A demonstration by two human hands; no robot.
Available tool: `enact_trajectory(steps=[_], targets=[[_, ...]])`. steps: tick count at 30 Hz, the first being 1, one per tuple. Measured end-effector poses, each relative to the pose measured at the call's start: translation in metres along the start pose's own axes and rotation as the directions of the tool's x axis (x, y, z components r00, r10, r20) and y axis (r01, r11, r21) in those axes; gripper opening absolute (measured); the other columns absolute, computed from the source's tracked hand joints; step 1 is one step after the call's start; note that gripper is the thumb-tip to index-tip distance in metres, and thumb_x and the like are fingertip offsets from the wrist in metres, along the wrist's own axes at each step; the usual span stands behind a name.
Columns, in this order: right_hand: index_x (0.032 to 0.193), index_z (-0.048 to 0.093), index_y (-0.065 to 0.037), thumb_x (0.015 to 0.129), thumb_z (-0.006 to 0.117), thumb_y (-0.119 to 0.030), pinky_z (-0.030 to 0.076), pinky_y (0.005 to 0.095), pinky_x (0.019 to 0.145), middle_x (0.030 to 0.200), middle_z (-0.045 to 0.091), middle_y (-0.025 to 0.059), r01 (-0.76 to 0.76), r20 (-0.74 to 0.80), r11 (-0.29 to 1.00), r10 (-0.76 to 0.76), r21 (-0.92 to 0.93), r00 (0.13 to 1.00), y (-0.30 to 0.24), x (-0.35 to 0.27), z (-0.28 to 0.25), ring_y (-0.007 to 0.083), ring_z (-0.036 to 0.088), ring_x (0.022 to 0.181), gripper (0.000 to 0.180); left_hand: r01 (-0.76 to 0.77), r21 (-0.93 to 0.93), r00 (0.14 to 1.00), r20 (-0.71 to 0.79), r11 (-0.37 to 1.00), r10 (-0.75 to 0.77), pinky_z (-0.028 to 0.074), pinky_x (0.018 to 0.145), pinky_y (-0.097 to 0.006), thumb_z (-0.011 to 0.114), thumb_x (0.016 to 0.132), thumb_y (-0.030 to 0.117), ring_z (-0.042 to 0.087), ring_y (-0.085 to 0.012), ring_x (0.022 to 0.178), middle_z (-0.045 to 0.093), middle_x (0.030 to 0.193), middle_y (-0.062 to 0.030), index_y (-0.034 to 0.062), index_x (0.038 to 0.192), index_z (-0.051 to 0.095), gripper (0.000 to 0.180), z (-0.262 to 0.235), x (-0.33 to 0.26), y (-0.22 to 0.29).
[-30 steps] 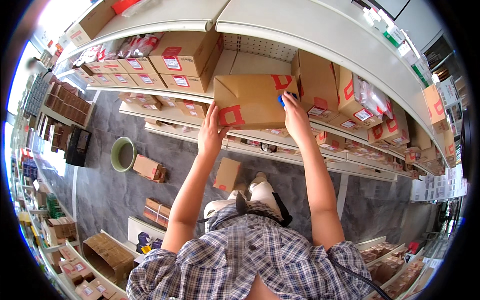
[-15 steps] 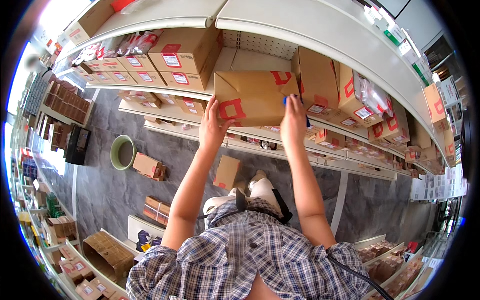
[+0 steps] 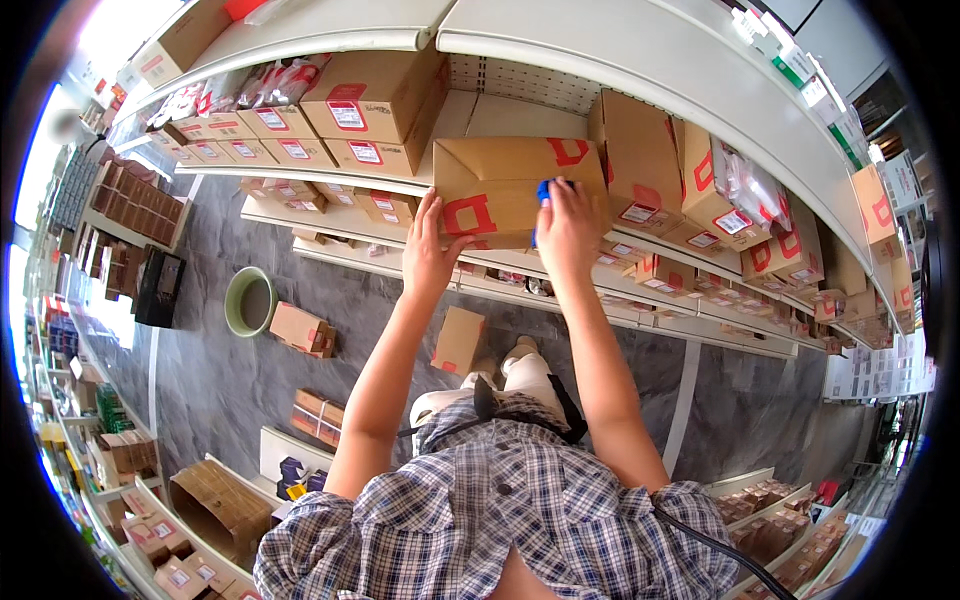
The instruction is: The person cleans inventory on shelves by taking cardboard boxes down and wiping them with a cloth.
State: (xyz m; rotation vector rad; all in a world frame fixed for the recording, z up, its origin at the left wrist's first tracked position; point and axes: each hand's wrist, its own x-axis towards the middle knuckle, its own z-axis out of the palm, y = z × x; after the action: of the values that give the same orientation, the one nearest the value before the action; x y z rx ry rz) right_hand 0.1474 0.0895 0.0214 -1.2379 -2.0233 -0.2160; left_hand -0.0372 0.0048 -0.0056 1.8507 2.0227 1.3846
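Observation:
A closed brown cardboard box [image 3: 490, 180] with red printed marks rests at the front of a white shelf, tilted towards me. My left hand [image 3: 430, 252] grips its lower left corner, with the fingers along the side and the thumb on the near face. In my right hand [image 3: 567, 225] is a small blue tool [image 3: 544, 190], held against the middle right of the box. Most of the tool is hidden under my fingers, and its working end does not show.
Stacked cartons [image 3: 365, 105] stand left of the box, and a tall carton [image 3: 640, 160] stands close on its right. The upper shelf [image 3: 600, 45] overhangs it. On the floor are a green bin [image 3: 250, 302] and a small carton [image 3: 459, 340] by my feet.
My right hand has moved left with the blue tool, from the box's right edge onto its face. My left hand stays at the lower left corner.

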Motion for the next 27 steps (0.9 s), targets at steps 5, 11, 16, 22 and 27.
enact_trajectory(steps=[5,11,16,22,27], targets=[[0.112,0.056,0.004,0.086,0.050,-0.011,0.039,0.0436,0.098,0.119,0.056,0.0163,0.050,0.130,0.990,-0.068,0.132,0.989,-0.047,-0.009,0.012,0.0329,0.050,0.117,0.030,-0.021,0.001,0.999,-0.025,1.000,0.021,0.040,0.100,-0.040,0.073,0.074,0.015,0.043,-0.0343,0.124,0.039,0.140,-0.0162,-0.0014,0.129,0.040,0.066,0.007,0.001,0.000],[0.113,0.058,-0.002,0.085,0.055,-0.012,0.046,0.0378,0.092,0.120,0.058,0.0118,0.174,0.240,0.936,-0.253,0.307,0.937,-0.081,-0.006,0.014,0.0293,0.052,0.115,0.030,-0.046,-0.003,0.996,-0.077,0.999,0.046,0.039,0.100,-0.039,0.067,0.076,0.010,0.044,-0.0334,0.123,0.041,0.138,-0.0173,-0.0006,0.131,0.038,0.064,0.010,-0.004,-0.017],[0.117,0.055,0.000,0.089,0.051,-0.011,0.045,0.0399,0.095,0.122,0.057,0.0132,0.068,0.215,0.987,-0.099,0.144,0.972,-0.035,0.012,0.014,0.0317,0.051,0.117,0.030,0.157,-0.098,0.986,-0.039,0.983,-0.161,0.045,0.094,-0.038,0.072,0.074,0.009,0.049,-0.0334,0.119,0.046,0.135,-0.0158,0.0005,0.138,0.028,0.078,0.013,0.002,-0.004],[0.123,0.054,-0.001,0.088,0.048,-0.005,0.039,0.0382,0.103,0.131,0.051,0.0115,0.295,0.344,0.828,-0.485,0.476,0.804,-0.074,0.015,0.023,0.0270,0.045,0.126,0.036,0.167,-0.136,0.984,-0.044,0.977,-0.174,0.043,0.093,-0.041,0.078,0.066,0.020,0.052,-0.0350,0.110,0.052,0.126,-0.0190,-0.0042,0.140,0.020,0.097,0.019,-0.005,-0.022],[0.122,0.055,-0.001,0.088,0.046,-0.002,0.037,0.0351,0.106,0.133,0.050,0.0124,0.279,0.352,0.880,-0.419,0.384,0.837,-0.063,0.081,0.090,0.0251,0.043,0.127,0.035,0.164,-0.056,0.985,-0.042,0.985,-0.166,0.042,0.095,-0.040,0.082,0.066,0.031,0.050,-0.0343,0.115,0.052,0.124,-0.0198,-0.0013,0.138,0.027,0.096,0.018,-0.003,-0.010]])
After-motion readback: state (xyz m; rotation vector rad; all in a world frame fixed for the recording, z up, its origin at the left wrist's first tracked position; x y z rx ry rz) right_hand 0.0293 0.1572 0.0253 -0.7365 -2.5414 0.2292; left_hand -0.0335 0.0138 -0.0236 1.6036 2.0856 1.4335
